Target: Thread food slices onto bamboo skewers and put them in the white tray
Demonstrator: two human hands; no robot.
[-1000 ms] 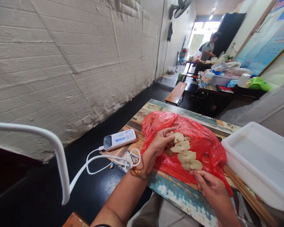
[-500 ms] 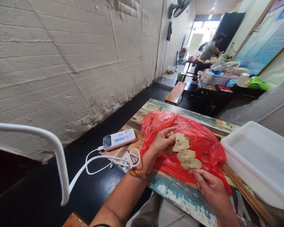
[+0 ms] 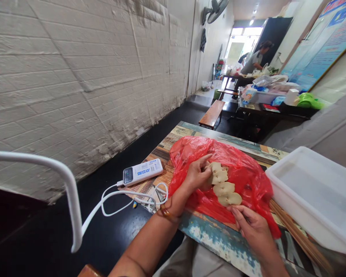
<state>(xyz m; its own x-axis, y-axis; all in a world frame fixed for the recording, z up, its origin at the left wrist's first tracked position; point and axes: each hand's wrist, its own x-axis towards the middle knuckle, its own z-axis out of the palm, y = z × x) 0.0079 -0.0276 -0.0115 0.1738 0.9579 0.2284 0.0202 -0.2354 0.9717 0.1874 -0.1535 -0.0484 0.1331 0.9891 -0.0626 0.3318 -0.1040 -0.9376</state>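
Note:
Several pale beige slices [image 3: 224,188] sit in a row on a thin skewer over a red plastic bag [image 3: 248,177] spread on the painted wooden table [image 3: 207,234]. My left hand [image 3: 196,175] is closed, pinching the far slices at the row's upper end. At the near end of the row, my right hand [image 3: 252,227] has its fingers curled together around the skewer's end, just below the last slice. The skewer itself is mostly hidden by the slices and my fingers.
A white plastic tub [image 3: 314,192] stands at the right, with several bamboo skewers [image 3: 296,234] lying beside it. A white power bank [image 3: 140,172] and its coiled cable [image 3: 132,198] lie at the left. A white tube [image 3: 60,173] arcs near left. Another person [image 3: 255,61] stands far back.
The slices have been pushed closer together along the skewer, and both hands have shifted slightly left with them. The view has drifted a little.

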